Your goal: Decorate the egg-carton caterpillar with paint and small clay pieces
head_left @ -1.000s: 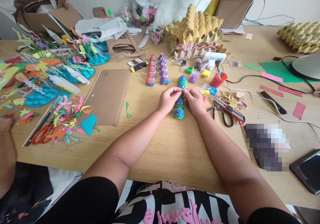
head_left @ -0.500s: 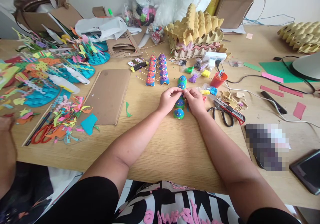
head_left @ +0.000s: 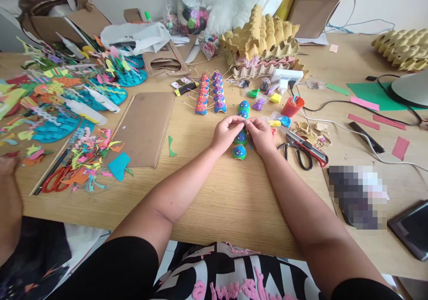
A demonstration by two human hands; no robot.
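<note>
My left hand (head_left: 227, 133) and my right hand (head_left: 260, 134) meet at the fingertips, pinched together over a row of blue and green painted egg-carton cups (head_left: 239, 152). Whatever lies between the fingertips is too small to make out. The hands cover the middle of the row; domed cups with small dots show beyond and below them. Behind stand a red and blue egg-carton strip (head_left: 201, 96) and a purple and blue strip (head_left: 218, 93), both with thin sticks poking out at the sides.
Right of my hands lie a box cutter (head_left: 307, 147), black-handled scissors (head_left: 303, 157) and an orange cup (head_left: 293, 107). A cardboard sheet (head_left: 143, 128) and paper scraps (head_left: 92, 157) are at left. Egg trays (head_left: 261, 37) are stacked behind. Another person's arm (head_left: 9, 206) rests at the left edge.
</note>
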